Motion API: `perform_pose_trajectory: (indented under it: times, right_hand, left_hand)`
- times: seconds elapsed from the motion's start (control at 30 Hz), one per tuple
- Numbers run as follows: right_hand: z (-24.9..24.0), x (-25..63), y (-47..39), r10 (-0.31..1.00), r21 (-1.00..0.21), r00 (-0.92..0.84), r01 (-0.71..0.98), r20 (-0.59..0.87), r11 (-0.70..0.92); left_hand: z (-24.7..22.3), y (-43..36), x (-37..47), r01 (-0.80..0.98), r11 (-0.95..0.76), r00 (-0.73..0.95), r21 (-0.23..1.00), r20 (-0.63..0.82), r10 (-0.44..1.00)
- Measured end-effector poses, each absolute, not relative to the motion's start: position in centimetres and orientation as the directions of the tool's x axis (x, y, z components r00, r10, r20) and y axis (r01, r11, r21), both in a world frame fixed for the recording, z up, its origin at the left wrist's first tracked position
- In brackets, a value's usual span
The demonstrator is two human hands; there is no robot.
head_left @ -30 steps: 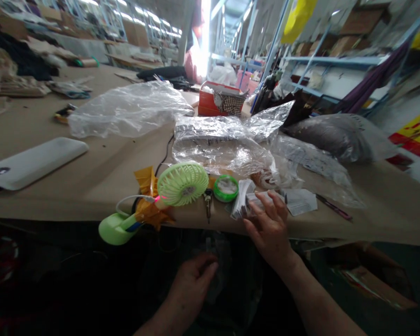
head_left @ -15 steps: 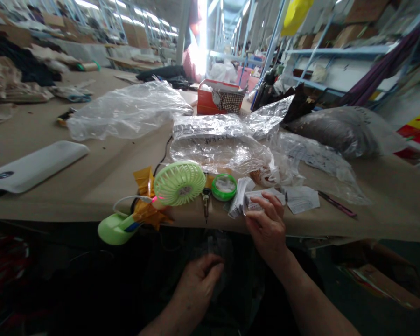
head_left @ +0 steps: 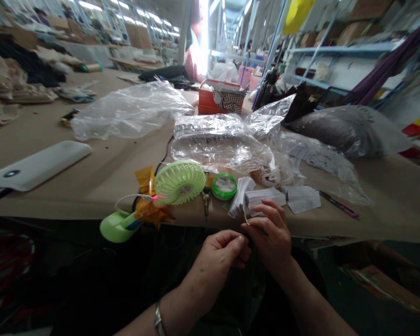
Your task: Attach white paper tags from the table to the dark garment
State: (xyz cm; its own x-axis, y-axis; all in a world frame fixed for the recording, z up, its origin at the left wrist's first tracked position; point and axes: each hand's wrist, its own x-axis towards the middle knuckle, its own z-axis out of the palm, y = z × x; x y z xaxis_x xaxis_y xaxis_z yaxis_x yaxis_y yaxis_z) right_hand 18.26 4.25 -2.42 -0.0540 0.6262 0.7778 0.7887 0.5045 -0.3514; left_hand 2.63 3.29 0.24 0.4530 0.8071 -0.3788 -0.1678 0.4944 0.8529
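Note:
My right hand [head_left: 273, 233] is at the table's front edge, thumb and forefinger pinched on a thin white label [head_left: 246, 214], seen nearly edge-on. Just beyond those fingers lie small stacks of white printed labels: a middle stack [head_left: 266, 195], a left stack [head_left: 241, 197] and a right stack [head_left: 303, 199]. Below the edge, my left hand [head_left: 224, 256] is closed with its thumb against the curled fingers, close beside the right one. Whatever it grips is hidden. A round green tub [head_left: 224, 186] with whitish contents stands left of the labels.
A green fan [head_left: 180, 183] is taped at the table edge, with a soldering-iron-like tool [head_left: 206, 203] beside it. Crumpled clear plastic bags [head_left: 220, 147] spread behind. Pink-handled tweezers [head_left: 339, 204] lie right, a white lamp-like bar [head_left: 38, 165] left, a red box [head_left: 215, 100] farther back.
My left hand has risen and moved right, up beside my right hand. The right hand has drawn slightly back and down from the label stacks with a label between its fingertips.

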Motion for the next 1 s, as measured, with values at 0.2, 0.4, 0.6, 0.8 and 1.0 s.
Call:
perform_pose_trajectory:
  times: [0.2, 0.4, 0.6, 0.8, 1.0]
  right_hand:
    - [-2.2, 18.3, 3.3, 0.625, -0.347, -0.056, 0.791, 0.778, 0.503]
    - [-1.9, 17.9, 0.4, 0.655, -0.329, -0.167, 0.758, 0.737, 0.563]
    - [-2.9, 17.1, -1.6, 0.681, -0.279, -0.256, 0.772, 0.686, 0.571]
    - [-2.1, 19.8, -0.1, 0.695, -0.267, -0.241, 0.800, 0.678, 0.538]
    - [-2.7, 22.5, 2.9, 0.763, -0.101, -0.197, 0.941, 0.616, 0.324]
  left_hand:
    - [0.3, 3.5, 3.2, -0.346, 0.581, 0.476, 0.737, -0.396, 0.785]
    - [0.7, 3.9, 3.5, -0.445, 0.600, 0.485, 0.665, -0.384, 0.785]
    - [0.5, 4.2, 4.4, -0.435, 0.596, 0.401, 0.675, -0.447, 0.800]
    - [0.3, 4.1, 4.2, -0.357, 0.616, 0.406, 0.702, -0.477, 0.780]
    - [-0.1, 3.4, 3.9, -0.272, 0.640, 0.423, 0.718, -0.509, 0.750]
